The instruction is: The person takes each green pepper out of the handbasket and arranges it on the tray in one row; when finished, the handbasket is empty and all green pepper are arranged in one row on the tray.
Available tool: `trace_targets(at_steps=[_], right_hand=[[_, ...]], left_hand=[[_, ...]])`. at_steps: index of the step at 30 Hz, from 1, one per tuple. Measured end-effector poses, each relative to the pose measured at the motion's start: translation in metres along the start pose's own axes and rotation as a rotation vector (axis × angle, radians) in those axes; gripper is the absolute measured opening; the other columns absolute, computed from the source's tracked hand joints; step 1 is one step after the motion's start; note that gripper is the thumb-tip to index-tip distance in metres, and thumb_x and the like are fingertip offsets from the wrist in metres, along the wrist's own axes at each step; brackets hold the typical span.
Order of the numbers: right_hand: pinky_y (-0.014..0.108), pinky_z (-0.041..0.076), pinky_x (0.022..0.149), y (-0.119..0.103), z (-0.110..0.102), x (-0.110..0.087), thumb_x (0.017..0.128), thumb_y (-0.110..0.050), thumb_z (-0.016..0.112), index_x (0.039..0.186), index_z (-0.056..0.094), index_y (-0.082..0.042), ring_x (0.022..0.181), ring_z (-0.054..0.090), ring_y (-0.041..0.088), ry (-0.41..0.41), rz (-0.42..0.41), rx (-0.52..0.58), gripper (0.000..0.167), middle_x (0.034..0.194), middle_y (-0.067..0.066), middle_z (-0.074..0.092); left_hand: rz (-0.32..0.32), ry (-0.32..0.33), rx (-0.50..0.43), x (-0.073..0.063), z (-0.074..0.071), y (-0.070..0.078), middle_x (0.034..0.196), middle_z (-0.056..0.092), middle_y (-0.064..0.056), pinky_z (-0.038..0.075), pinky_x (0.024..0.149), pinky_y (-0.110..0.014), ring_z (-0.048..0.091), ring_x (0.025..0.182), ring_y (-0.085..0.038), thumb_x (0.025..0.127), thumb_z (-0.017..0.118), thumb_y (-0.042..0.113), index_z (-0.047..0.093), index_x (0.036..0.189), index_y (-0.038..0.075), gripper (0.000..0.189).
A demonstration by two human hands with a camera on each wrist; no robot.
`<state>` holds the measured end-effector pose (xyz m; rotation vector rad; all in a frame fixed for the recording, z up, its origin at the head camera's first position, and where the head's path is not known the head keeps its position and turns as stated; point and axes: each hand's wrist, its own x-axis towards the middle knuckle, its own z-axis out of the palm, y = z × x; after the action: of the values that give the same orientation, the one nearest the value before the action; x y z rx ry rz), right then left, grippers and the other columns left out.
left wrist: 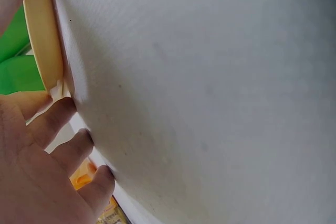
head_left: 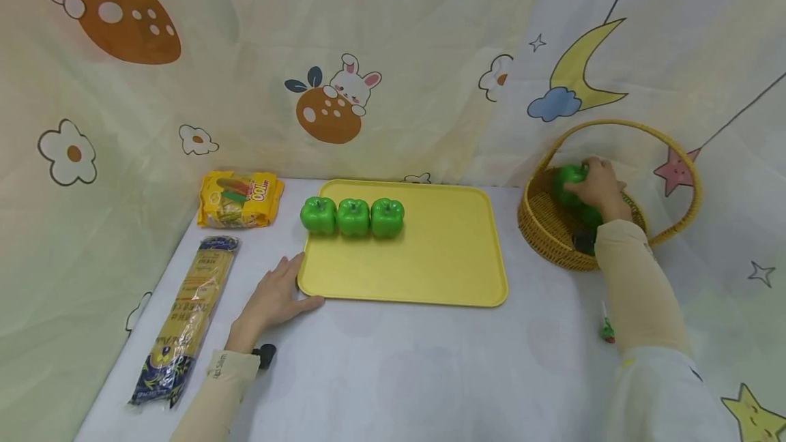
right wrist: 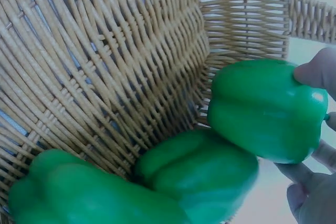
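My right hand (head_left: 598, 189) is inside the wicker basket (head_left: 549, 251), gripping a green bell pepper (right wrist: 268, 111) between thumb and fingers. Two more peppers, one of them a green bell pepper (right wrist: 199, 174), lie in the basket below it. At the front left corner of the yellow tray (head_left: 424, 271), my left hand (head_left: 276, 299) rests on the table with its fingers spread, right at the rim. On the tray's left part stands a row of three green bell peppers, the middle pepper (head_left: 353, 217) close between its neighbours.
A yellow snack packet (head_left: 239, 200) lies at the back left, with a long bag of noodles (head_left: 187, 319) in front of it. The basket's tall handle (head_left: 688, 162) arches over the opening. A small green and red item (head_left: 607, 331) lies beside the right sleeve. A printed cloth (head_left: 424, 74) hangs behind the table.
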<state>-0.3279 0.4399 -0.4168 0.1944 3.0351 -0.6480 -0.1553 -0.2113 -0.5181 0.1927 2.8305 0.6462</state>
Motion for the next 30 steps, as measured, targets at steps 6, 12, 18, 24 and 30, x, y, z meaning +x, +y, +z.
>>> trace_targets(at_steps=[6, 12, 18, 24, 30], right_hand=[[0.078, 0.027, 0.109, -0.005, -0.003, -0.003, 0.096, -0.033, 0.063, 0.152, 0.022, 0.011, 0.133, 0.028, 0.061, 0.011, -0.043, 0.060, 0.083, 0.151, 0.044, 0.021], [0.072, 0.030, 0.108, -0.012, -0.008, -0.017, 0.098, -0.031, 0.061, 0.152, 0.021, 0.015, 0.136, 0.026, 0.060, 0.030, -0.116, 0.113, 0.081, 0.152, 0.044, 0.021], [0.071, 0.032, 0.107, -0.015, -0.008, -0.035, 0.097, -0.029, 0.062, 0.152, 0.023, 0.012, 0.135, 0.030, 0.058, 0.099, -0.158, 0.167, 0.079, 0.154, 0.040, 0.024], [0.069, 0.035, 0.105, -0.021, -0.009, -0.052, 0.096, -0.025, 0.066, 0.151, 0.027, 0.010, 0.129, 0.035, 0.055, 0.140, -0.180, 0.191, 0.076, 0.152, 0.039, 0.028], [0.069, 0.033, 0.104, -0.026, -0.010, -0.067, 0.095, -0.021, 0.066, 0.149, 0.028, 0.012, 0.128, 0.035, 0.054, 0.163, -0.217, 0.166, 0.074, 0.148, 0.040, 0.030]], left_hand=[[0.007, 0.001, 0.005, 0.000, 0.000, -0.002, 0.165, 0.023, -0.026, 0.018, 0.125, -0.067, 0.018, 0.153, -0.050, 0.083, 0.070, 0.065, 0.017, 0.161, 0.006, 0.112], [0.004, -0.009, 0.002, 0.000, 0.000, -0.003, 0.166, 0.022, -0.025, 0.017, 0.126, -0.066, 0.018, 0.153, -0.049, 0.083, 0.069, 0.067, 0.016, 0.161, 0.006, 0.112], [-0.002, -0.009, -0.008, 0.000, -0.002, -0.001, 0.166, 0.021, -0.025, 0.016, 0.126, -0.066, 0.016, 0.154, -0.048, 0.084, 0.070, 0.065, 0.016, 0.161, 0.007, 0.111], [-0.004, -0.015, -0.009, 0.000, -0.003, 0.001, 0.166, 0.022, -0.025, 0.016, 0.126, -0.066, 0.016, 0.154, -0.048, 0.084, 0.070, 0.065, 0.016, 0.161, 0.006, 0.111], [-0.010, -0.023, -0.012, 0.000, -0.002, 0.001, 0.166, 0.021, -0.024, 0.016, 0.126, -0.066, 0.016, 0.154, -0.048, 0.083, 0.070, 0.065, 0.015, 0.161, 0.006, 0.112]])
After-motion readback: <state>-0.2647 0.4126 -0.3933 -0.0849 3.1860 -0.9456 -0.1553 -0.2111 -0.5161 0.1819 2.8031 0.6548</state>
